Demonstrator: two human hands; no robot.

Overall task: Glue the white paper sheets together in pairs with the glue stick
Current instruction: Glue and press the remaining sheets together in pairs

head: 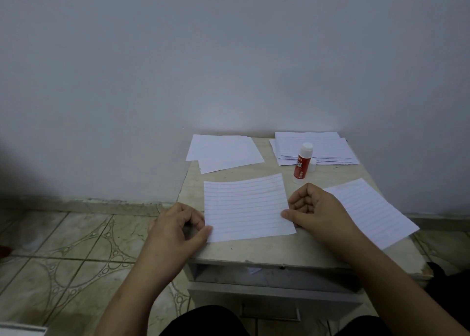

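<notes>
A lined white sheet lies flat in the middle of the small table. My left hand pinches its left near corner between thumb and curled fingers. My right hand pinches its right edge the same way. A red glue stick with white ends stands upright just beyond the sheet, and its white cap sits beside it. Another lined sheet lies at the right, partly under my right wrist and overhanging the table edge.
A stack of lined sheets lies at the back right. Plain white sheets lie at the back left, overhanging the table's left edge. A wall rises right behind the table. Patterned floor tiles lie to the left.
</notes>
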